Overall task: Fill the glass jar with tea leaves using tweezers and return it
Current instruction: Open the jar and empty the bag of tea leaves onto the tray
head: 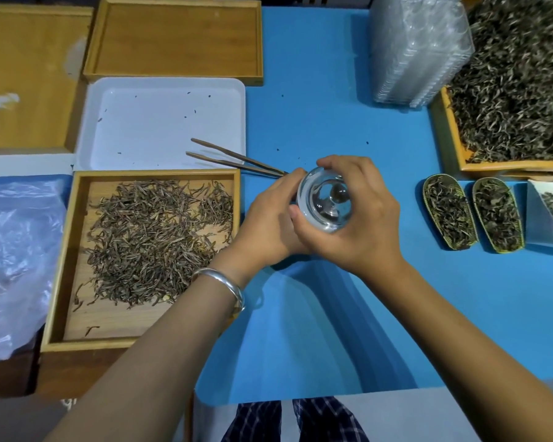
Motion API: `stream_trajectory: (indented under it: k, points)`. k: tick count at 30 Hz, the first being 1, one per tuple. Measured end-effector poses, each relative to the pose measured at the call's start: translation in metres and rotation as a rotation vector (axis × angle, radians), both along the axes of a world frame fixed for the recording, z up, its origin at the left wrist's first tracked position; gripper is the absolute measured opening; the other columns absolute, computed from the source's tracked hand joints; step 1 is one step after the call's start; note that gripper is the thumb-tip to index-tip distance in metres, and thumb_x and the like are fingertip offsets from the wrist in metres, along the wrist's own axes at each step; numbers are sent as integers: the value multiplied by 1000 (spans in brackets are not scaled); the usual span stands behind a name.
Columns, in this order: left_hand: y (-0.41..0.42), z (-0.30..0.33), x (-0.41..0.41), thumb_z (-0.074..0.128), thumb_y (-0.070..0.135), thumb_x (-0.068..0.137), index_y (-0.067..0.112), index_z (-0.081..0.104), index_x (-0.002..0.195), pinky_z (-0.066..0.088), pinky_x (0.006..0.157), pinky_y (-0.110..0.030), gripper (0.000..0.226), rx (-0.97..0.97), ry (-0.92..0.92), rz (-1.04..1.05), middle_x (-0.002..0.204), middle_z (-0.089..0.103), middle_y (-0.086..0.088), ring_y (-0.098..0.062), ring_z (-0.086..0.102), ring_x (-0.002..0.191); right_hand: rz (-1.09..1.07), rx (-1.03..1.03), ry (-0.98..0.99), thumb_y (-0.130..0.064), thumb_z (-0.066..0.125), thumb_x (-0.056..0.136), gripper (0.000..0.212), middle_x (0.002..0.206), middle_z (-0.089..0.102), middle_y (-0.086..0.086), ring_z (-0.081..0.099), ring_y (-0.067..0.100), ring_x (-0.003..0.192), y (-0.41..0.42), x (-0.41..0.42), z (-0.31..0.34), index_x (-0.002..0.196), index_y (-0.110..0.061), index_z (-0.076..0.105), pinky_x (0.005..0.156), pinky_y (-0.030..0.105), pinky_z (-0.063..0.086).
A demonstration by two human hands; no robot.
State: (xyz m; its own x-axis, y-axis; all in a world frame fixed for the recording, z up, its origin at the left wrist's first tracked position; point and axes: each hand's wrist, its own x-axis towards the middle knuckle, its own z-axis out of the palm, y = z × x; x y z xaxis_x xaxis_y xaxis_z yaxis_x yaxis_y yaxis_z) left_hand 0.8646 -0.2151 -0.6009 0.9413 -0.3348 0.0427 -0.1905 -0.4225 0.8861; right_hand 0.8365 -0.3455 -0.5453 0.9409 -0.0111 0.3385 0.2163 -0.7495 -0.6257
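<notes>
1. Glass jar [324,200]: held above the blue table [316,90], gripped by both hands.
2. Left hand [270,218]: also pinched the tweezers [233,161].
3. Right hand [361,215]: fingers curled round jar.
4. Tea leaves [160,240]: in wooden tray [58,266], left.

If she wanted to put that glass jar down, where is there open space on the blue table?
Bare blue table lies between the white tray and the stack of clear plastic lids, and near her below the tea scoops. The left side is packed with trays; the right with tea.
</notes>
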Motion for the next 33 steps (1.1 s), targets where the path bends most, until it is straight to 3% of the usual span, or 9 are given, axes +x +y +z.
stream_trajectory:
  k: [8, 12, 14, 17, 21, 23, 26, 29, 33]
  points:
    - [-3, 13, -3, 86, 47, 52, 19, 56, 107, 53, 79, -42, 69, 33, 63, 23, 100, 67, 4, -19, 64, 94, -80, 480, 106, -33, 70, 73, 41, 99, 70, 2, 66, 11, 92, -2, 6, 12, 105, -7, 65, 85, 27, 52]
    - [-1, 16, -7, 93, 39, 50, 19, 52, 94, 50, 73, -41, 63, 26, 34, 41, 90, 63, 4, -18, 60, 85, -179, 1290, 260, -36, 53, 83, 41, 98, 71, 19, 69, 31, 92, -15, 13, 9, 103, -1, 60, 81, 34, 55]
    - [-1, 17, -8, 93, 42, 49, 18, 53, 96, 50, 78, -40, 66, 28, 38, 33, 96, 65, 4, -18, 62, 92, -253, 1407, 305, -50, 42, 85, 53, 104, 70, 23, 68, 31, 95, -33, 14, -2, 108, -4, 56, 83, 34, 55]
    - [0, 16, -8, 94, 41, 49, 17, 53, 97, 50, 81, -35, 68, 17, 56, 33, 100, 66, 6, -14, 62, 96, -407, 1352, 367, -54, 35, 93, 52, 99, 73, 14, 70, 22, 94, -55, 5, -22, 104, -10, 59, 86, 35, 53]
    - [1, 12, -8, 95, 41, 49, 19, 53, 98, 49, 80, -19, 68, -3, 70, 23, 104, 66, 11, -4, 62, 100, -688, 1053, 438, -45, 40, 96, 52, 65, 71, -12, 66, 5, 68, -67, -9, -41, 61, -26, 73, 70, 26, 47]
    - [1, 10, -7, 95, 43, 49, 21, 53, 98, 45, 77, -8, 68, -17, 76, 22, 104, 66, 13, 1, 61, 100, -692, 909, 496, -46, 38, 96, 54, 59, 69, -17, 64, -1, 61, -64, -15, -48, 55, -38, 72, 64, 25, 44]
    - [0, 9, -8, 94, 43, 49, 21, 53, 98, 39, 76, -1, 67, -31, 78, 17, 103, 65, 14, 8, 59, 99, -641, 698, 516, -47, 34, 94, 55, 63, 71, -10, 64, 0, 62, -54, -21, -56, 60, -27, 73, 64, 32, 46]
    - [0, 9, -7, 95, 42, 50, 19, 53, 98, 40, 77, -1, 68, -35, 74, 17, 103, 65, 14, 9, 59, 99, -537, 516, 424, -45, 29, 93, 58, 83, 70, 12, 63, 27, 86, -47, -25, -66, 78, -7, 70, 82, 46, 49]
    - [0, 8, -8, 95, 40, 50, 14, 54, 100, 39, 77, 0, 69, -30, 77, 16, 103, 65, 12, 10, 58, 99, -439, 408, 332, -34, 30, 97, 42, 85, 65, 2, 58, 25, 91, -55, -28, -68, 88, -12, 64, 81, 37, 46]
